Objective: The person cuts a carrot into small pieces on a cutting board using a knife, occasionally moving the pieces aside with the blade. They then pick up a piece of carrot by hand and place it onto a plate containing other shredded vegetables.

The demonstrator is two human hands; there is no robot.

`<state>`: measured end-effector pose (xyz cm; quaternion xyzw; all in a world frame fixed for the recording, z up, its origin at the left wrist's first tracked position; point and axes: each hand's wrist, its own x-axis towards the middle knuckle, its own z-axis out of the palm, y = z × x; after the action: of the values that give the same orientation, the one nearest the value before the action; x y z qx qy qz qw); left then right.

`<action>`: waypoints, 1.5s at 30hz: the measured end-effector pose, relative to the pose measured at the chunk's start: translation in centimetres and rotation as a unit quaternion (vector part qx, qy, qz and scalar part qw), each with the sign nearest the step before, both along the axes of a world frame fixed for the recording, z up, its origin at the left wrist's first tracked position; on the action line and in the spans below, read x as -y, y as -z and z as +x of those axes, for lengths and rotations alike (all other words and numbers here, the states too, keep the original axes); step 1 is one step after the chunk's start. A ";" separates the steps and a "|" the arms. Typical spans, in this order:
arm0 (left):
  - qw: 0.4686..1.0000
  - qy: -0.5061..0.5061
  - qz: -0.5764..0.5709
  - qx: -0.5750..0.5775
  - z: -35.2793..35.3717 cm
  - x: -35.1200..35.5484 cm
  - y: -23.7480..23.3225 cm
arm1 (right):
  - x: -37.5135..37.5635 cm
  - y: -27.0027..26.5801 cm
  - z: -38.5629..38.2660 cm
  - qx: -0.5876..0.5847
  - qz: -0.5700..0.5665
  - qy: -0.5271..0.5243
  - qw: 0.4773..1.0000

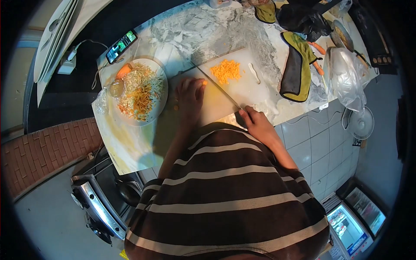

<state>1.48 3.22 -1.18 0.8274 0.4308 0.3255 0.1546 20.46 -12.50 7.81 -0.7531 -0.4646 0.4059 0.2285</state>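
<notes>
On the white cutting board (249, 93), my right hand (256, 123) is closed round the handle of a long knife (219, 86), whose thin blade slants up and left across the board. My left hand (190, 95) rests left of the blade, fingers bent over an orange carrot piece (204, 82) that shows at the fingertips. A few small orange bits lie beside its outer edge. Beyond the blade sits a heap of diced carrot (225, 71). To the right of the heap lies a curved whitish strip (254, 73).
A plate (161, 73) of shredded vegetables stands at left, with a phone (121, 46) behind it. At right are a dark cloth with yellow-green edging (294, 69), carrots (317, 67), a clear plastic bag (345, 76) and a black bag (303, 21). A stove (97, 203) stands lower left.
</notes>
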 end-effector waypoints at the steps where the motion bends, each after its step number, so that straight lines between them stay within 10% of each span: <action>1: 1.000 0.000 -0.001 0.000 0.1 0.0 0.0 | 0.2 0.3 -0.1 0.001 -0.006 -0.001 1.000; 45: 0.999 -0.006 0.042 0.028 0.3 0.0 0.2 | 1.1 1.4 -1.2 -0.001 -0.010 -0.018 1.000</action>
<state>1.79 3.19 -1.42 0.8209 0.4173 0.3675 0.1298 19.29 -13.62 6.41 -0.7465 -0.4735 0.4155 0.2142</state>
